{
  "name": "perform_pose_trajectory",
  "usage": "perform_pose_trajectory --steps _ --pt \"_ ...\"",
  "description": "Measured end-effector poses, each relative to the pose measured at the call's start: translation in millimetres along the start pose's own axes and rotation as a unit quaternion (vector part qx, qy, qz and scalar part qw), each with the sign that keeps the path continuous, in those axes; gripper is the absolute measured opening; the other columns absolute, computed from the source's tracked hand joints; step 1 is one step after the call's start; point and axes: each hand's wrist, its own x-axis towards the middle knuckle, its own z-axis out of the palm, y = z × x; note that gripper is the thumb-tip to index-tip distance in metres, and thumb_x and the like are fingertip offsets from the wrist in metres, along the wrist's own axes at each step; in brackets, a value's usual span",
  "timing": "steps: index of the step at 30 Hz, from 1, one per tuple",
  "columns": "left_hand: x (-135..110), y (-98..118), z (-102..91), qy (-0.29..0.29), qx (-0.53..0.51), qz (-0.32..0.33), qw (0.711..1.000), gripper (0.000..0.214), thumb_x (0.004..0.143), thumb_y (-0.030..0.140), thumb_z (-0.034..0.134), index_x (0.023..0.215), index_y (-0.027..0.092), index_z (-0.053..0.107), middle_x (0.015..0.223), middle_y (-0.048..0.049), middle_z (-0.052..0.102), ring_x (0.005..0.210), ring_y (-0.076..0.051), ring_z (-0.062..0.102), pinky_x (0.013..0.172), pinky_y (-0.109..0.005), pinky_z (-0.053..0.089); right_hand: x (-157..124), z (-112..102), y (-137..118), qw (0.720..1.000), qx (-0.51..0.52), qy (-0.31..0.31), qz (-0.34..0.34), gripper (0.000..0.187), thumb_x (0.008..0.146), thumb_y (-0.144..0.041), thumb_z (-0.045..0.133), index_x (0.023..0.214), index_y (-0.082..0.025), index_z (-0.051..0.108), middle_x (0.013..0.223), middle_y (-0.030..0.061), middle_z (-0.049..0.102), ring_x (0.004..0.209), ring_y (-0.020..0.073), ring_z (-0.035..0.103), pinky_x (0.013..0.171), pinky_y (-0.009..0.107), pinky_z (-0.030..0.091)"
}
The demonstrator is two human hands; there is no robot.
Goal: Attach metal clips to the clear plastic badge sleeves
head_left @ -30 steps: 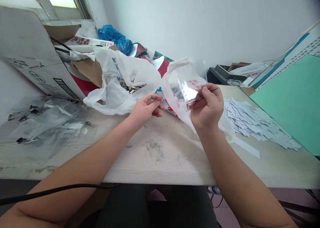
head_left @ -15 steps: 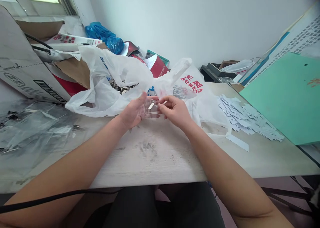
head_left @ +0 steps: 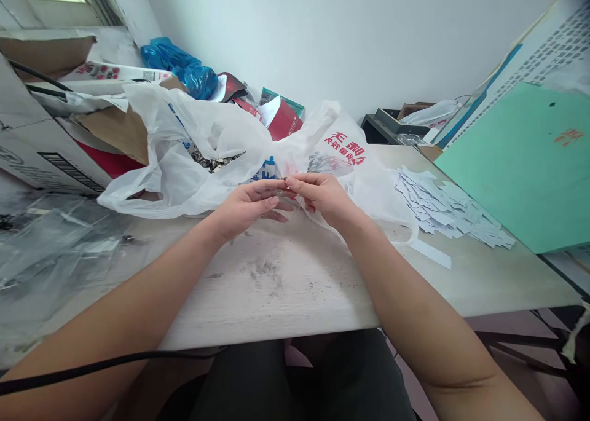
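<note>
Above the off-white wooden table (head_left: 276,304), back from its front edge, the right hand (head_left: 326,201) pinches a small clear plastic bag (head_left: 279,193) against the left hand (head_left: 239,209), whose grip I can't tell, so loose fingers could drop it.

Pale table (head_left: 286,292), white bags (head_left: 221,123), paper slips (head_left: 442,206), clear pouches (head_left: 50,240)

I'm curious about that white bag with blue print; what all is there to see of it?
The white bag looks like thin, crumpled plastic with blue print. It slumps, mouth open, on the table, showing small metallic pieces inside. It lies left of the red-lettered bag, apparently against it. Whether the left hand touches it is unclear.
</note>
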Motion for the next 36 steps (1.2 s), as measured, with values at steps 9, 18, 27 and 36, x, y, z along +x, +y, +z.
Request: perform_pose_trajectory --steps 9,18,27,36 --pt "-4 5 -1.2 -0.028 -0.023 -0.023 0.999 0.049 0.093 0.040 0.104 0.138 0.029 0.089 0.147 -0.0151 0.084 0.119 -0.036 0.089 0.094 -0.047 0.078 2 17 -1 0.995 0.087 0.049 0.032 0.031 0.080 -0.048 0.098 0.092 -0.023 0.083 0.082 0.0002 0.072 0.065 0.0130 0.055 0.054 0.028 0.044" --pt "3 3 5.2 0.090 -0.057 -0.067 0.992 0.047 0.100 0.049 0.096 0.140 0.028 0.080 0.147 -0.0143 0.083 0.104 -0.030 0.090 0.076 -0.043 0.078 -7 21 -11 0.940 0.038 0.234 -0.247 0.034 0.108 -0.064 0.074 0.106 -0.031 0.063 0.088 -0.0007 0.071 0.077 0.0178 0.071 0.070 0.033 0.060" --pt "0 16 3.7 0.133 -0.057 -0.107 0.984 0.041 0.103 0.056 0.091 0.112 0.021 0.073 0.133 -0.0166 0.082 0.117 -0.037 0.085 0.076 -0.050 0.077 -12 29 9 0.939 -0.270 0.039 -0.208 0.013 0.110 -0.037 0.068 0.100 -0.028 0.068 0.102 0.0068 0.078 0.096 0.0269 0.075 0.084 0.044 0.057" --pt "0 16 -4.9 0.045 -0.097 -0.014 0.994 0.035 0.088 0.033 0.100 0.118 0.018 0.089 0.141 -0.0169 0.082 0.131 -0.032 0.080 0.102 -0.038 0.068 0 21 14 0.954 -0.197 0.134 -0.183 0.021 0.106 -0.043 0.074 0.094 -0.027 0.068 0.088 0.0011 0.072 0.077 0.0202 0.066 0.075 0.037 0.054"
